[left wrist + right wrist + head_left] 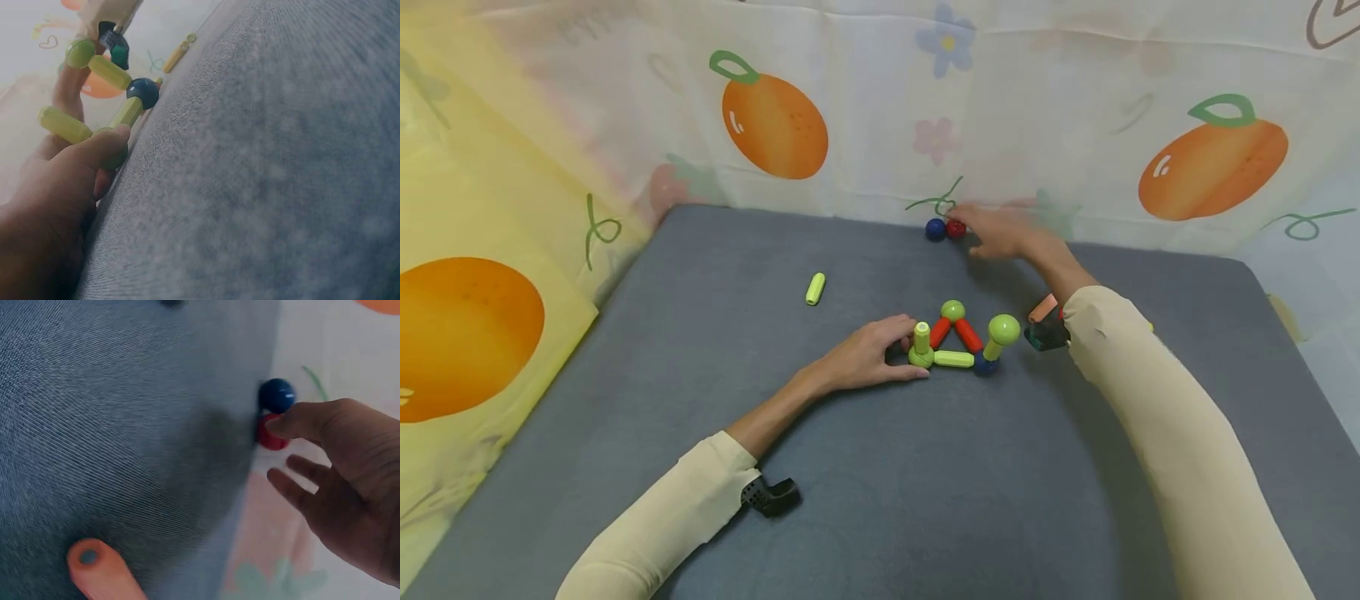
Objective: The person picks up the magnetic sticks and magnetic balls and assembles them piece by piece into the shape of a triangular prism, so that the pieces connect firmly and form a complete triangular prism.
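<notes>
A triangle frame of magnetic rods and balls stands mid-table, with two red rods (968, 335) and a yellow-green rod (953, 359) along its sides. One upright rod (922, 337) rises from its left green ball (921, 357); another, topped by a green ball (1003, 329), rises from its blue ball (142, 93). My left hand (868, 354) grips the left corner between thumb and fingers. At the table's far edge, my right hand (1000, 233) reaches a red ball (273, 432). One fingertip touches it; the other visible fingers are apart from it. A blue ball (277, 395) sits beside the red one.
A loose yellow-green rod (816, 288) lies left of the frame. An orange rod (103, 572) lies to its right, partly behind the right wrist's camera, along with other pieces mostly hidden by the sleeve. A fruit-printed curtain (865, 92) hangs behind the grey table (880, 500).
</notes>
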A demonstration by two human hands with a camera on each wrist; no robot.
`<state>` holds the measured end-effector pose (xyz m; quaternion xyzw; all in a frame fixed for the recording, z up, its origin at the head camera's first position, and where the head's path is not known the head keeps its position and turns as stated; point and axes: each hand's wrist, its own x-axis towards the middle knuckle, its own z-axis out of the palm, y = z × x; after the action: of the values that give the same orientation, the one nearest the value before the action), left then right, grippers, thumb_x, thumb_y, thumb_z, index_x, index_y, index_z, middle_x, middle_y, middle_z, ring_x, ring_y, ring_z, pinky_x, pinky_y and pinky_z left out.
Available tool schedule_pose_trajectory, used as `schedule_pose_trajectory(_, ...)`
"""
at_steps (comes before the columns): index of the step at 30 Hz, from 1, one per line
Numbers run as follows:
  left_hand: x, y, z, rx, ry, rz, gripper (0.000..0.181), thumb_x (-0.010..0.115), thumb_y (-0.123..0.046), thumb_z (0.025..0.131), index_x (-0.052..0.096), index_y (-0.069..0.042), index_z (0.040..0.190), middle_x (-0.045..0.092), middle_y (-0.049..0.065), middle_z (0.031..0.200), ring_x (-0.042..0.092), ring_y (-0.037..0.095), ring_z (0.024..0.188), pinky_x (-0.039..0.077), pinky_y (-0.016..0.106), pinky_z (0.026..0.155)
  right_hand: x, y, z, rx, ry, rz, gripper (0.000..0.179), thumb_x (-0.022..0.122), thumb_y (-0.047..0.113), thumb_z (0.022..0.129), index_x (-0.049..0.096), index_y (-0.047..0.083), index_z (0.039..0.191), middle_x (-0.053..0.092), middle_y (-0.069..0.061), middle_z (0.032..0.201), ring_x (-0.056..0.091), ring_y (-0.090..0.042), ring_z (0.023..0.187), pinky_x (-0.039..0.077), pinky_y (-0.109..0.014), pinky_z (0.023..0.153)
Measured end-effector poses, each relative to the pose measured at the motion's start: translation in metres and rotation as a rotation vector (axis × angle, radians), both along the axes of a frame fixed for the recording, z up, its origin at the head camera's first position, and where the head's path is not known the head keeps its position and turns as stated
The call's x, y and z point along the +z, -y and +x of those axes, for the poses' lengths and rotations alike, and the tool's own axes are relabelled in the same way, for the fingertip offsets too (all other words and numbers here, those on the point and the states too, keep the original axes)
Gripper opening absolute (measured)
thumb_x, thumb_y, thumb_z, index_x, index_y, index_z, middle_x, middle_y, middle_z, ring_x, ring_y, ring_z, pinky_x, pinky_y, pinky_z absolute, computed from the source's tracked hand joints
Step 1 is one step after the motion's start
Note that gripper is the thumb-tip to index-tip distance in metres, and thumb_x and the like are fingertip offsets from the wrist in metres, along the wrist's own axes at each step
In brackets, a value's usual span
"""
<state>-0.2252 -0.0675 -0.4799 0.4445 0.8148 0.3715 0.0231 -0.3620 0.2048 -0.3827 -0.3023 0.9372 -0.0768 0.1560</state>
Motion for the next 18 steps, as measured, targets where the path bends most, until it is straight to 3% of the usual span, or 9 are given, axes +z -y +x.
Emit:
schedule_pose_trajectory(4, -0.001, -0.002, 0.001, -0.006, 0.006, 0.0, 0.034, 0.084, -0.03, 0.091, 0.059, -0.012, 0.105, 0.055, 0.002, 0.094, 0.051, 0.011, 0.086, 0.043, 0.028, 0.082, -0.014, -0.007, 0.0, -0.001, -0.036, 0.049, 0.054, 0.062, 0.004, 0.097, 0.048, -0.004, 0.149, 0.047, -0.033, 0.148, 0.053, -0.046, 0.129, 0.043, -0.06, 0.109)
schedule_pose_trajectory(7, 0.0, -0.004, 0.001, -0.013, 0.008, 0.005, 0.034, 0.084, -0.03, 0.091, 0.059, -0.012, 0.105, 0.056, 0.002, 0.095, 0.051, 0.011, 0.087, 0.044, 0.028, 0.082, -0.017, -0.013, 0.007, 0.018, -0.046, 0.022, 0.04, 0.065, 0.001, 0.095, 0.06, -0.007, 0.133, 0.059, -0.031, 0.125, 0.058, -0.041, 0.106, 0.048, -0.055, 0.096)
schedule_pose_trajectory(9, 0.0, -0.004, 0.001, -0.014, 0.008, 0.008, 0.035, 0.084, -0.031, 0.091, 0.058, -0.012, 0.104, 0.055, 0.003, 0.094, 0.051, 0.011, 0.086, 0.043, 0.029, 0.082, -0.015, -0.017, 0.012, 0.045, -0.05, -0.004, 0.034, 0.069, 0.001, 0.093, 0.063, -0.008, 0.126, 0.063, -0.029, 0.116, 0.06, -0.039, 0.1, 0.05, -0.053, 0.092)
schedule_pose_trajectory(14, -0.001, -0.002, 0.0, -0.001, 0.002, 0.005, 0.035, 0.085, -0.03, 0.09, 0.057, -0.012, 0.102, 0.054, 0.002, 0.093, 0.051, 0.011, 0.085, 0.043, 0.029, 0.081, -0.001, -0.023, 0.03, 0.062, -0.095, -0.139, 0.019, 0.069, 0.002, 0.096, 0.069, -0.007, 0.112, 0.067, -0.024, 0.105, 0.062, -0.035, 0.092, 0.051, -0.05, 0.087)
schedule_pose_trajectory(18, -0.001, -0.001, 0.0, -0.006, -0.001, 0.003, 0.034, 0.084, -0.029, 0.09, 0.058, -0.012, 0.103, 0.055, 0.002, 0.094, 0.051, 0.011, 0.085, 0.044, 0.029, 0.081, 0.02, -0.025, 0.06, 0.024, -0.123, -0.304, 0.018, 0.062, 0.005, 0.103, 0.066, -0.006, 0.117, 0.068, -0.02, 0.107, 0.061, -0.028, 0.091, 0.049, -0.044, 0.086)
